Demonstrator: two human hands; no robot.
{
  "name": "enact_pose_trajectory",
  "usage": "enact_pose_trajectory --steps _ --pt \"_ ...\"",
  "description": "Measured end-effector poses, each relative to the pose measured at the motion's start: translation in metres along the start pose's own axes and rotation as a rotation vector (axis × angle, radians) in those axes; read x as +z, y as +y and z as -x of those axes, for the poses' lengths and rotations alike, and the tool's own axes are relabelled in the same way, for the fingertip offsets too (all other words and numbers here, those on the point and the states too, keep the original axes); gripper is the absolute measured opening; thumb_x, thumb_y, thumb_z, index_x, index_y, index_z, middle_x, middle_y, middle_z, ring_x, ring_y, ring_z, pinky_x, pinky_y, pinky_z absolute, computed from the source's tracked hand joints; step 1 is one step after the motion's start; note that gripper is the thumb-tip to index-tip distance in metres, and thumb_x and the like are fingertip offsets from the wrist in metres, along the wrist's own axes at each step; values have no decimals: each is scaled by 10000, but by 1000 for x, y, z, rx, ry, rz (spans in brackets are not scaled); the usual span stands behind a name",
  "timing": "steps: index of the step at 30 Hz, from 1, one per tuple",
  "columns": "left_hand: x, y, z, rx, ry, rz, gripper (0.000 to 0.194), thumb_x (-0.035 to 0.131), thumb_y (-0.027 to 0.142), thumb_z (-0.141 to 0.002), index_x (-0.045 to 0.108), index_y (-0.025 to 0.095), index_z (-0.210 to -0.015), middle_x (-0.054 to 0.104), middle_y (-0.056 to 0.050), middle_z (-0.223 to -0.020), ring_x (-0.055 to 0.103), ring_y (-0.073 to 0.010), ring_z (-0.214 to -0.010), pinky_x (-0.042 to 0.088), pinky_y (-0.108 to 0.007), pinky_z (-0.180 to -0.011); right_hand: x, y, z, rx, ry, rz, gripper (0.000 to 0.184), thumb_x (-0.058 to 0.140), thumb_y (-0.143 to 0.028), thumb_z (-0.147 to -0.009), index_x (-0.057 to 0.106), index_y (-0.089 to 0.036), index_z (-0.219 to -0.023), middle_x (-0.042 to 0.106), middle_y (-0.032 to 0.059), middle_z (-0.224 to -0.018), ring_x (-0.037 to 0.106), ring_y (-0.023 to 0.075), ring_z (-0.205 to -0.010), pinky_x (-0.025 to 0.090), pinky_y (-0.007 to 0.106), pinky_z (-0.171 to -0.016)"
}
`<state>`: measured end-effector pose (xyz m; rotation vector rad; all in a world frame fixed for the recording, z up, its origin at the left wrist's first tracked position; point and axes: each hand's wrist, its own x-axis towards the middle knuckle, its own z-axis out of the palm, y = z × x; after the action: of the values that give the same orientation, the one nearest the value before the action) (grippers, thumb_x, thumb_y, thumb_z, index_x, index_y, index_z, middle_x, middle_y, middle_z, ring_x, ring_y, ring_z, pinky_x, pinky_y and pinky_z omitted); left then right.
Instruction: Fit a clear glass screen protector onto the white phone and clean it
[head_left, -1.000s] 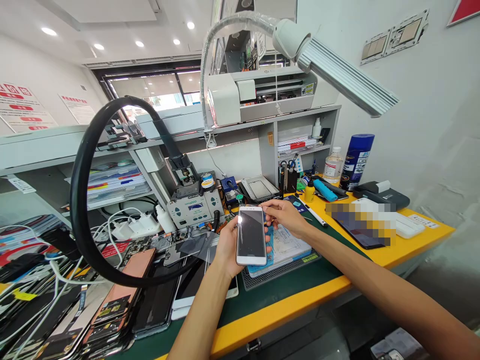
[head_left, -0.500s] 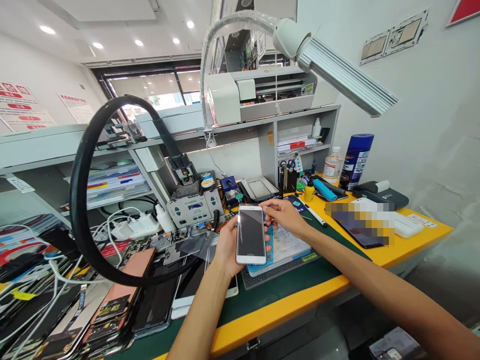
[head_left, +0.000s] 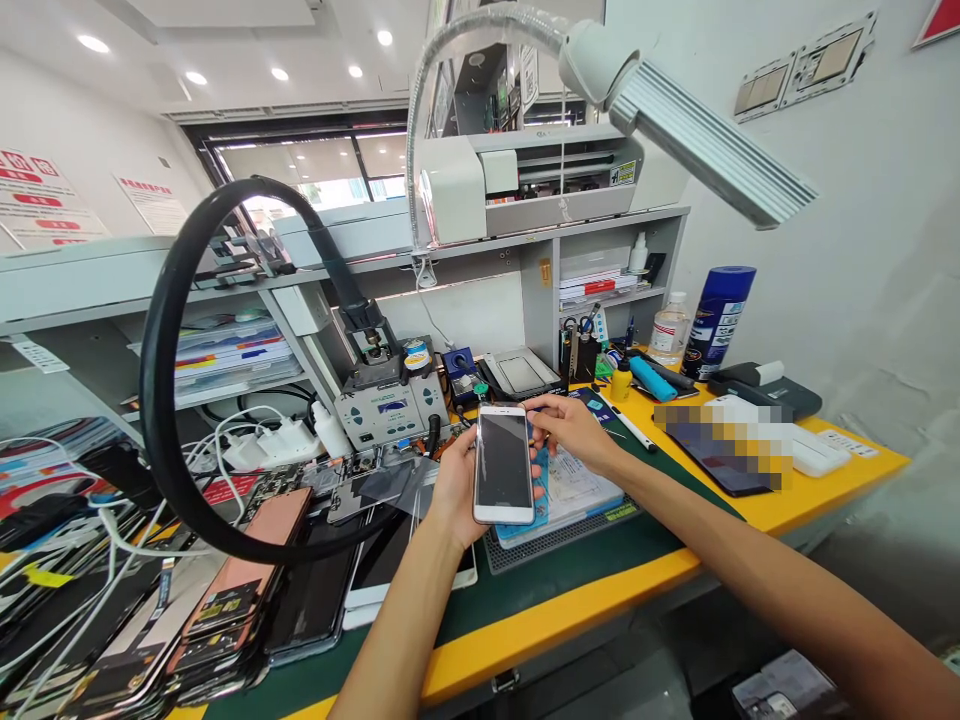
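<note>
My left hand [head_left: 454, 488] grips a white smartphone [head_left: 503, 463] with a dark screen, upright above the bench, thumb on its left edge and fingertips showing at its right edge. My right hand [head_left: 574, 428] pinches the phone's top right corner with thumb and forefinger. Whether a small tool sits in that pinch is too small to tell. Under the phone lie a blue mat [head_left: 559, 500] and a ribbed grey pad [head_left: 559, 540] on the green bench cover.
Several phones and screens [head_left: 247, 590] are stacked at the left among white cables. A black hose loop [head_left: 161, 380] arcs to a grey station [head_left: 390, 408]. A gooseneck lamp [head_left: 705, 145] hangs overhead. A blue spray can [head_left: 716, 320], bottles and a white keyboard [head_left: 817, 450] stand right.
The view has shifted slightly; both hands and the phone stay almost where they were, with the phone a touch lower in the picture.
</note>
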<state>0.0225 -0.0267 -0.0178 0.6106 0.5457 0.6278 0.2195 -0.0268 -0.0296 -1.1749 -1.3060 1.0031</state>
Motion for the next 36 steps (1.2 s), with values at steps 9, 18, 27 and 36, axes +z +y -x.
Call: enact_pose_trajectory --steps 9,18,27,36 --pt "1 0 1 2 -24 0 549 413 498 -963 660 46 -1153 727 -206 -963 728 -330 -822 581 -521 -770 0 0 0 1 -3 -14 366 684 -399 -845 687 -140 -1104 627 9 -641 555 122 -524 435 223 -413" --pt "4 0 4 7 -2 11 525 406 489 -966 657 68 -1153 726 -197 -947 731 -315 -822 587 -487 -753 0 -2 0 24 6 -27 304 647 -341 -865 683 -142 -1091 622 6 -643 569 130 -544 439 222 -410" --pt "-1 -1 1 5 -67 20 521 434 497 -953 657 69 -1148 717 -188 -1018 723 -322 -822 581 -524 -769 2 -7 2 77 5 -115 280 676 -320 -849 685 -139 -1062 597 -11 -606 537 112 -507 415 204 -397" --pt "-2 -1 -1 7 -47 13 528 432 502 -954 662 62 -1133 720 -194 -1021 723 -325 -822 584 -529 -761 2 -4 1 110 -9 -186 287 694 -310 -843 684 -139 -1073 580 -15 -599 553 118 -521 405 201 -396"
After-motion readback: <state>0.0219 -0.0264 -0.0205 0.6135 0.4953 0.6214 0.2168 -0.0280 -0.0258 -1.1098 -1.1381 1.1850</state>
